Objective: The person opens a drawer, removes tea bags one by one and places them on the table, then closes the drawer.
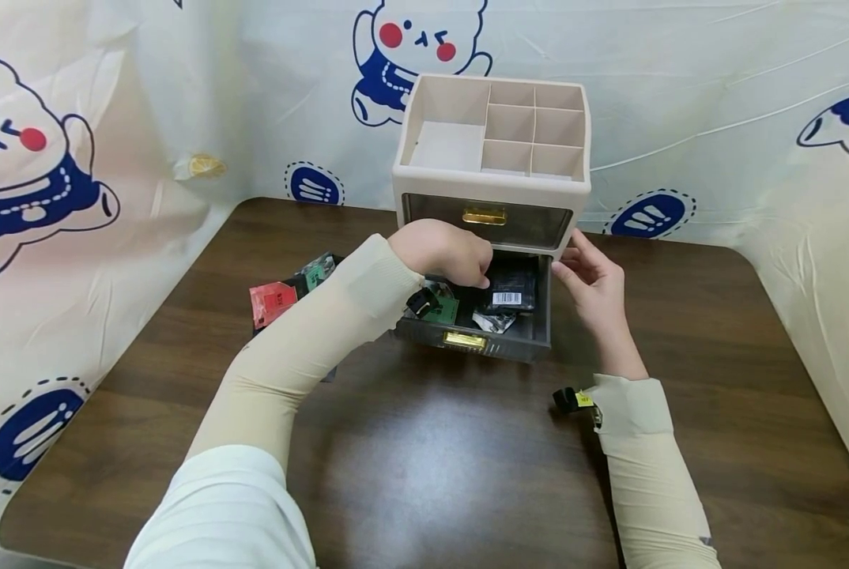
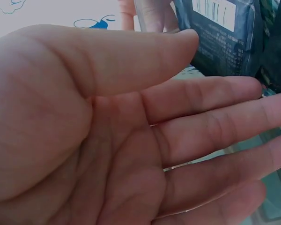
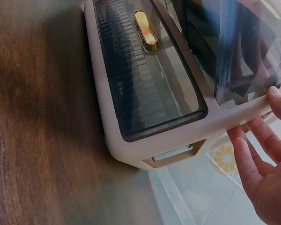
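Observation:
A white desktop organizer (image 1: 492, 180) stands at the back of the table, its dark see-through middle drawer (image 1: 499, 346) pulled out. My left hand (image 1: 447, 251) reaches in over this drawer. In the left wrist view its fingers are stretched out, with fingertips close below a black packet (image 2: 220, 51) with a barcode label. The drawer also contains a green packet (image 1: 442, 310) and a crumpled silvery one (image 1: 494, 322), partly covered. At the organizer's right front edge my right hand (image 1: 597, 294) grips the frame, thumb in front and fingers along the side (image 3: 253, 164).
Red (image 1: 272, 302) and green (image 1: 318, 271) packets lie on the table left of the organizer, partly behind my left arm. The organizer's top has several divided compartments (image 1: 534, 125). A closed drawer (image 1: 439, 213) with a gold handle sits above the pulled-out one. Printed cloth (image 1: 681, 95) hangs behind.

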Demonstrator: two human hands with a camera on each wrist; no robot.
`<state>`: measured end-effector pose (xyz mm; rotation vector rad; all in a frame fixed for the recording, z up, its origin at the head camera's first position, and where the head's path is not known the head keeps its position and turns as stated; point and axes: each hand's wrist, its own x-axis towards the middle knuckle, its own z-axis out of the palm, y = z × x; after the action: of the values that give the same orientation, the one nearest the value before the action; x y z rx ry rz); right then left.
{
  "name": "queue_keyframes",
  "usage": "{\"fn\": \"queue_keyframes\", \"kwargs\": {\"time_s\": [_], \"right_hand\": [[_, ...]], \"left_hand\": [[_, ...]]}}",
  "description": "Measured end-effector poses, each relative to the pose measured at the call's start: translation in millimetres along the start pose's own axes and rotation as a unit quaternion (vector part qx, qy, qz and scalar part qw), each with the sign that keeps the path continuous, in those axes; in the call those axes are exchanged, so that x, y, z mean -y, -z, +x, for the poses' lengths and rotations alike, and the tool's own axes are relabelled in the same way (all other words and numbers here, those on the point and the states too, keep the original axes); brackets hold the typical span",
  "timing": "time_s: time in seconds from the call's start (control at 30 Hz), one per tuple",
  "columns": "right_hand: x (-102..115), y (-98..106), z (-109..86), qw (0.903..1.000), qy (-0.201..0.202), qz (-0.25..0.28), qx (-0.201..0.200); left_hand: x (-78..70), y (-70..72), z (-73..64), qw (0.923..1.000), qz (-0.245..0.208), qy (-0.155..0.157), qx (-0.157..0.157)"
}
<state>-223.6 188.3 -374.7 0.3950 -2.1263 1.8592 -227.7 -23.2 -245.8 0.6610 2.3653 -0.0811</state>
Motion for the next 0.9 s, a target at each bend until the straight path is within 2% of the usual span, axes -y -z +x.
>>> {"fn": "queue_keyframes", "kwargs": {"time_s": [0.53, 0.73, 0.9], "right_hand": [[2, 0, -0.4, 0.9999, -0.011, -0.008, 0.002], [1, 0, -0.2, 0.9998, -0.014, -0.010, 0.003], [-1, 0, 0.3, 0.9999, -0.012, -0.003, -0.005]], "left_hand": [[3.2, 2.0, -7.1, 0.9989, 0.024, -0.038, 0.015], [4.1, 3.3, -9.9, 0.9982, 0.023, -0.055, 0.008], [5.0, 4.2, -10.7, 0.9977, 0.011, -0.066, -0.012]]}}
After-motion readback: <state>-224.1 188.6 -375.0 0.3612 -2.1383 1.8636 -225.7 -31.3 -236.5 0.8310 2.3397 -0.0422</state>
